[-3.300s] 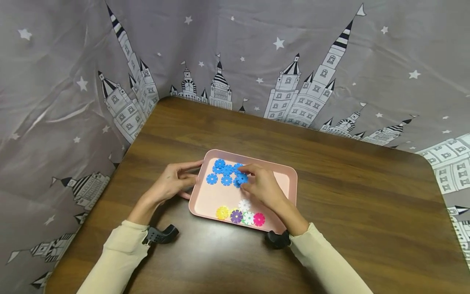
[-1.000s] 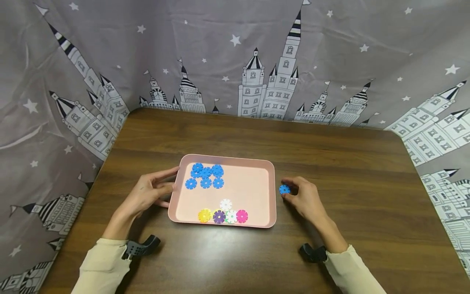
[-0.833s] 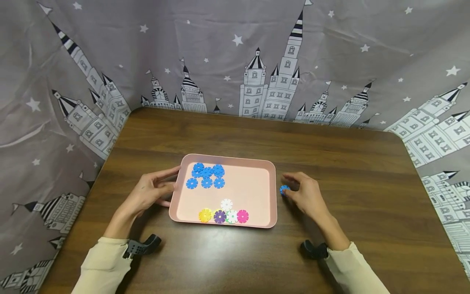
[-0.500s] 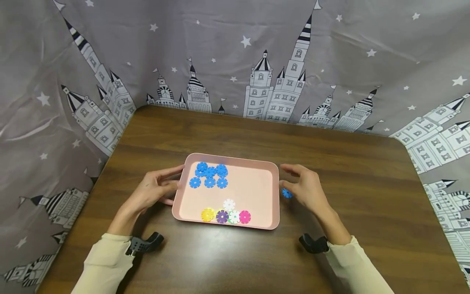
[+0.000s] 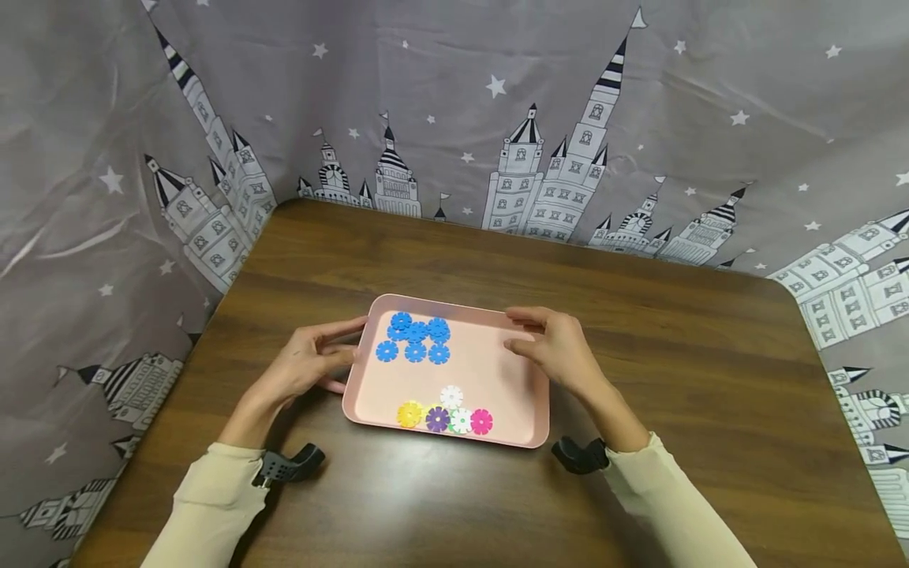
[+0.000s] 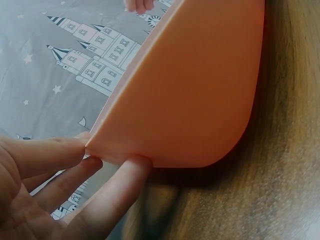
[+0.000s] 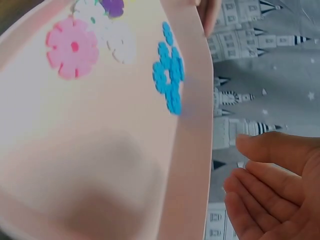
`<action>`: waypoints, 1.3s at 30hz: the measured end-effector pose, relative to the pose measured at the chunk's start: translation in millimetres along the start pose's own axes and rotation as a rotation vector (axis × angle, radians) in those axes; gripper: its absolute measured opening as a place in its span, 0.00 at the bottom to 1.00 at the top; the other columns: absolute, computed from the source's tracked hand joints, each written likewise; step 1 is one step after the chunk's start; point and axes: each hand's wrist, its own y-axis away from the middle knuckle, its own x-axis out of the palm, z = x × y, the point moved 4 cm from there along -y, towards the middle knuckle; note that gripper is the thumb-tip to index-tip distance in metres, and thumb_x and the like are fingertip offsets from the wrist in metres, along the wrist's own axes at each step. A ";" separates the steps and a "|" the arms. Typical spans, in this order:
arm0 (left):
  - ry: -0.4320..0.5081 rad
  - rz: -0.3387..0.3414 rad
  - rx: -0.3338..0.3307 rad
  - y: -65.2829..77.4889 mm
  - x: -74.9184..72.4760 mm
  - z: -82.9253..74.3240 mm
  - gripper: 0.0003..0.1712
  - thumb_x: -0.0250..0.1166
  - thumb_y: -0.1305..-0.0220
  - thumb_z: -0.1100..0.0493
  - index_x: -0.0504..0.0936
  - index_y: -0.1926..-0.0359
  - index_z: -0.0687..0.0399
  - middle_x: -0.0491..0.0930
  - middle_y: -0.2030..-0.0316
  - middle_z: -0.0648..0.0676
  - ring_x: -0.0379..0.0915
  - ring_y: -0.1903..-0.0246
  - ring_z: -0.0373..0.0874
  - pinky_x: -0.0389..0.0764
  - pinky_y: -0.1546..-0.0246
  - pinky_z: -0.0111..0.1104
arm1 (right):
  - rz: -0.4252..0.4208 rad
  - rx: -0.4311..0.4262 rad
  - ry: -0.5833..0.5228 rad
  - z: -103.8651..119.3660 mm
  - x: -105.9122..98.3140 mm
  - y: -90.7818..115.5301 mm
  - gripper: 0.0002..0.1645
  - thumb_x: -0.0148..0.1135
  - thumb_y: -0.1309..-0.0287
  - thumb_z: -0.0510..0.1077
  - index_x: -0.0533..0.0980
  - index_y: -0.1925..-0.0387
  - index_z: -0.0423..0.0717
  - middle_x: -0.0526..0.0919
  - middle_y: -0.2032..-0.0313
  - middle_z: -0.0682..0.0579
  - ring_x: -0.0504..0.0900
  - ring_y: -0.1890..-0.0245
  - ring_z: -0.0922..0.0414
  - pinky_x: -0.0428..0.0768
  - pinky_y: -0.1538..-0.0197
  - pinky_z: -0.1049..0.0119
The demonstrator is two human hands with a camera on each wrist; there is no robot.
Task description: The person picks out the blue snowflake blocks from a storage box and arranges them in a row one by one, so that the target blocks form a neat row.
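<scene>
A pink tray lies on the wooden table, holding several flat notched discs. Blue discs cluster at its back left, some overlapping. Near the front edge are yellow, purple, white and pink discs. My left hand touches the tray's left side; the left wrist view shows fairly straight fingertips against its wall and rim. Over the tray's right end is my right hand, fingers spread, holding nothing. The table spot just beneath it is hidden.
The brown wooden table extends to the right and behind the tray. A grey curtain printed with castles and stars hangs along the back and left. A dark wrist mount sits at the right wrist.
My right hand took a blue disc from the tray, let go of it on the table to the right, then moved back left over the tray. The left hand stays at the tray's side.
</scene>
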 end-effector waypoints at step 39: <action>0.069 0.040 0.028 3.2 -0.2 5.1 0.34 0.58 0.33 0.74 0.61 0.28 0.67 0.73 0.45 0.79 0.74 0.46 0.66 0.86 0.70 0.51 | 0.215 -0.065 0.101 20.4 90.8 -42.9 0.32 0.73 0.52 0.37 0.78 0.42 0.38 0.80 0.43 0.44 0.76 0.41 0.52 0.75 0.38 0.57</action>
